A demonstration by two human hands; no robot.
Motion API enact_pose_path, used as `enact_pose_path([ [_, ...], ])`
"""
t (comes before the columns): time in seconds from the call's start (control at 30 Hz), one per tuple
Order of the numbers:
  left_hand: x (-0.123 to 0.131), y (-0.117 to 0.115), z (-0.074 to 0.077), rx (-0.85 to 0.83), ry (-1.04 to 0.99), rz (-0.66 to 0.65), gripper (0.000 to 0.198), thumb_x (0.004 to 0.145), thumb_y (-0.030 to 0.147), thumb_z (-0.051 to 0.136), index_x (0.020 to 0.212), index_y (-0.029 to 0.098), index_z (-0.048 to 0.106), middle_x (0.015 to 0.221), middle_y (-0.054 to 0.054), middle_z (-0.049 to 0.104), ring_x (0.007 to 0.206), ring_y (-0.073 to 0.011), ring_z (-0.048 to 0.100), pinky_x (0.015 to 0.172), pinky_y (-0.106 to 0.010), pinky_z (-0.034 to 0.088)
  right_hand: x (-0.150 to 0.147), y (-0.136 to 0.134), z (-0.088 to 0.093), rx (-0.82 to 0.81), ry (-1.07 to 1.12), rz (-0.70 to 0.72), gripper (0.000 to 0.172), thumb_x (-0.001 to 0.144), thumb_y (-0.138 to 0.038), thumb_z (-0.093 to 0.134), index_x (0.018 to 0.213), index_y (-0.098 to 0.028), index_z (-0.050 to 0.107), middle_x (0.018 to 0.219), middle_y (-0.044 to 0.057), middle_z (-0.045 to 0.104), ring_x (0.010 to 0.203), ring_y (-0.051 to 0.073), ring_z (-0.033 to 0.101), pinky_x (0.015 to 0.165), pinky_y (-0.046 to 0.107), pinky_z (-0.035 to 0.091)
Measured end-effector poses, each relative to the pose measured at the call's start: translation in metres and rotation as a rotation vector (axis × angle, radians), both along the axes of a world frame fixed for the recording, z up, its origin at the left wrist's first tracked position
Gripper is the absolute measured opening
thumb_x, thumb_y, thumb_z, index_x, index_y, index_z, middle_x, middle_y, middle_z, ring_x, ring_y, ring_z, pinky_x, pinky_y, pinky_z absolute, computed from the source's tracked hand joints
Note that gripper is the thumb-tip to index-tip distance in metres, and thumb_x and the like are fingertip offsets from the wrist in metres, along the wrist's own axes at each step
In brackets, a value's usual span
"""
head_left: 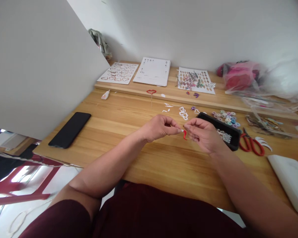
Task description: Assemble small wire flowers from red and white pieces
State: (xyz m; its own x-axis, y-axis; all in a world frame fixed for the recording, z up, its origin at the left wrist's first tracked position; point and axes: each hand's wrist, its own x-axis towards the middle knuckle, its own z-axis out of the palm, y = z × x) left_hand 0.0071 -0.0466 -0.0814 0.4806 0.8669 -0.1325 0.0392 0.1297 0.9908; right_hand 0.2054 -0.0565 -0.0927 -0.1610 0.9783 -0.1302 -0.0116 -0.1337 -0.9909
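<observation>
My left hand (159,127) and my right hand (203,134) meet over the middle of the wooden table (109,122). Both are pinched on a small red curved piece (185,134) that hangs between their fingertips. A thin wire or stick seems to run from the left fingertips, but it is too fine to be sure. Loose white cut-out shapes (182,112) lie just beyond my hands. A red heart-shaped piece on a thin stem (151,92) lies further back.
A black phone (70,129) lies at the left. A black tray (224,132) with small pale pieces sits by my right hand, coloured rings (227,118) behind it, red scissors (250,143) to its right. Punched sheets (152,71) and plastic bags (240,77) line the raised back ledge.
</observation>
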Motion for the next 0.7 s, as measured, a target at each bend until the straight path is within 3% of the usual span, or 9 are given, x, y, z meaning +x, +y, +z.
enact_pose_path([
  [0.2,0.000,0.000,0.001,-0.070,-0.107,0.022,0.033,0.065,0.041,0.081,0.077,0.014,0.067,0.056,0.006,0.048,0.046,-0.0022,0.026,0.045,-0.023,0.015,-0.004,-0.001,-0.001,-0.234,0.290,0.102,0.026,0.061,-0.025,0.080,0.067,-0.020,0.055,0.050,-0.009,0.034,0.044,0.006,0.022,0.043,0.022,0.020],
  [0.33,0.001,0.001,-0.001,-0.070,-0.177,0.072,0.033,0.065,0.041,0.082,0.076,0.014,0.066,0.054,0.007,0.043,0.045,-0.0022,0.023,0.045,-0.023,0.013,-0.009,-0.004,-0.004,-0.264,0.339,0.090,0.029,0.062,-0.025,0.080,0.064,-0.020,0.052,0.048,-0.009,0.033,0.042,0.005,0.021,0.041,0.020,0.020],
  [0.5,0.006,0.004,-0.009,0.058,-0.164,0.274,0.029,0.069,0.038,0.078,0.076,0.013,0.065,0.061,0.004,0.053,0.052,-0.0043,0.035,0.051,-0.022,0.026,-0.025,-0.014,-0.009,-0.180,0.280,-0.035,0.029,0.061,-0.026,0.085,0.066,-0.020,0.057,0.048,-0.008,0.044,0.041,0.006,0.030,0.041,0.020,0.025],
  [0.7,0.004,0.007,-0.009,0.444,0.162,0.413,0.011,0.072,0.024,0.069,0.073,0.014,0.067,0.073,0.000,0.062,0.062,-0.0082,0.047,0.059,-0.022,0.037,-0.026,-0.021,-0.009,0.113,-0.014,-0.048,0.023,0.071,-0.036,0.081,0.069,-0.019,0.066,0.048,-0.005,0.048,0.041,0.007,0.035,0.041,0.023,0.026],
])
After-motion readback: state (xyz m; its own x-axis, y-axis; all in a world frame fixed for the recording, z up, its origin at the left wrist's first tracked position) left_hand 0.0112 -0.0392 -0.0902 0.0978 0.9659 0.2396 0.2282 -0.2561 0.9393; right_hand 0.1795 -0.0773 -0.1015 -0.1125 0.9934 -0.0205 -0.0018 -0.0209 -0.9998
